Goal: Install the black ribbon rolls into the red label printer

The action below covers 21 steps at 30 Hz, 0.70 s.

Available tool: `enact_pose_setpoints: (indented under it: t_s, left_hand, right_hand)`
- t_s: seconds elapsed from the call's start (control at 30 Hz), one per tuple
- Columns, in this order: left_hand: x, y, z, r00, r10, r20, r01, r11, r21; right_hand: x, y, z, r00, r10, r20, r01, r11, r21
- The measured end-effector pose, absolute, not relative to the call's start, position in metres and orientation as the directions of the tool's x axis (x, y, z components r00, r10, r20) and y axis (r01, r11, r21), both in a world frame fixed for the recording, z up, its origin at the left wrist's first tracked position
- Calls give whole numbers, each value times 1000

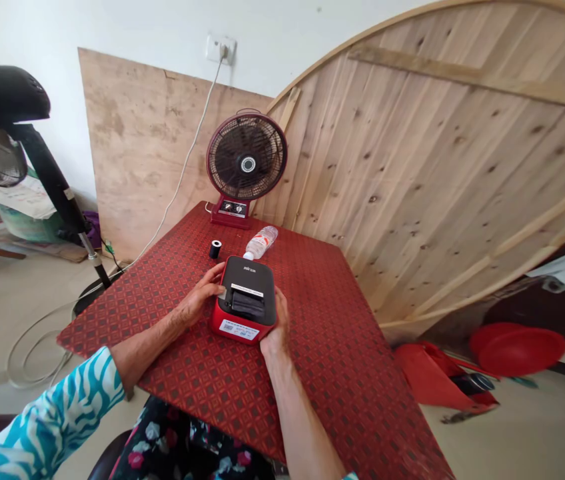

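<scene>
two grips, left hand (200,298) and right hand (275,330) clasping label printer (248,291), long axis pointing forward

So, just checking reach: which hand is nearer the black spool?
Left. The left hand is on the side of the label printer, in front of the black spool; the right hand sits farther off, at the printer's near corner.

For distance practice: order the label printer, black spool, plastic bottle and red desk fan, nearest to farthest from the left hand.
1. Label printer: touching, right.
2. Black spool: ahead.
3. Plastic bottle: ahead, right.
4. Red desk fan: far edge.
</scene>
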<state>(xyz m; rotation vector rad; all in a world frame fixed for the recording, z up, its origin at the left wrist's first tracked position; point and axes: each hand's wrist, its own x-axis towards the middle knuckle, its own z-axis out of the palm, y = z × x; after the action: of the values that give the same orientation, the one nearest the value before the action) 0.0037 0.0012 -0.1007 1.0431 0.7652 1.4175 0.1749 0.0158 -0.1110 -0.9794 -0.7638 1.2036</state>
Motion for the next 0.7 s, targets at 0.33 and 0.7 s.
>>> enact_pose_setpoints:
  t_s: [0.33, 0.7]
  left_hand:
    - [-2, -1, -87, 115, 988, 106, -429, -47, 902]
    - [-3, 1, -87, 140, 989, 43, -463, 27, 886]
  right_hand:
    - [171, 16, -130, 266, 964, 19, -315, 106, -943]
    - [168, 13, -123, 285, 957, -56, -471, 89, -878]
